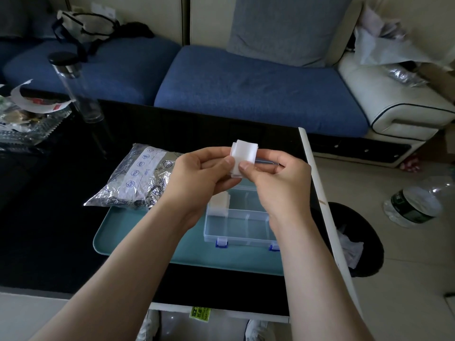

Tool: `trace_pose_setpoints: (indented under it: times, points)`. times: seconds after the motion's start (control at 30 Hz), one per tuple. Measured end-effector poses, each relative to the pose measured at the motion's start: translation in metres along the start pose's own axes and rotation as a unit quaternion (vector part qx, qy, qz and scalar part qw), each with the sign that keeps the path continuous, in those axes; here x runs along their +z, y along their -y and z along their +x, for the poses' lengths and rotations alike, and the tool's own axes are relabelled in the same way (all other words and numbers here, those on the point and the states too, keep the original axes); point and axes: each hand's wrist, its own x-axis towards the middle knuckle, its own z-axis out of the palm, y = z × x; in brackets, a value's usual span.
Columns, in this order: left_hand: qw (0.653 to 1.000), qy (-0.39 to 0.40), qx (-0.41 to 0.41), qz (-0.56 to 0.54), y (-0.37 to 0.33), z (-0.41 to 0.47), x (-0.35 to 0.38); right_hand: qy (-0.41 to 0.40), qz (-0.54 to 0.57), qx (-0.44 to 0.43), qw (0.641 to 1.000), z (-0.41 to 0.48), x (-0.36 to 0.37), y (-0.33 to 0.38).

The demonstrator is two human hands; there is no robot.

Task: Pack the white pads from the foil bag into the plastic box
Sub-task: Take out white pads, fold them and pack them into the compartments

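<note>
Both hands hold a small stack of white pads above the open clear plastic box. My left hand pinches the stack's left edge, and my right hand pinches its lower right side with the thumb on the front. More white pads sit in the box's back left compartment. The other compartments that show look bare. The silver foil bag lies to the left, its near edge resting on the teal tray that carries the box.
The tray sits on a black table with a white right edge. A tall clear bottle and snack wrappers stand at the table's far left. A blue sofa lies behind. A black bin and a crushed water bottle are on the floor at right.
</note>
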Motion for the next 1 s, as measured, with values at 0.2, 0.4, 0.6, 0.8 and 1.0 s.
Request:
trace_pose_setpoints:
  times: [0.2,0.4,0.6,0.8,1.0]
  points:
    - [0.998,-0.011,-0.017,-0.064,-0.0016,0.0021,0.0016,0.010,0.070,0.084,0.994,0.0026,-0.0003,0.0031]
    - [0.994,0.002,-0.047,-0.102,-0.0039,0.0013,0.0020,0.001,0.089,0.095,0.991,0.0032,0.0009,0.0040]
    - [0.984,0.006,-0.087,-0.156,-0.0054,0.0013,0.0011,0.004,0.144,0.145,0.979,0.0046,0.0008,0.0042]
    - [0.989,-0.016,-0.075,-0.130,-0.0050,0.0035,-0.0011,0.016,0.124,0.130,0.984,0.0060,0.0003,0.0030]
    - [0.992,-0.009,-0.081,-0.097,-0.0068,0.0028,0.0002,0.040,0.118,0.109,0.986,0.0035,-0.0015,0.0062]
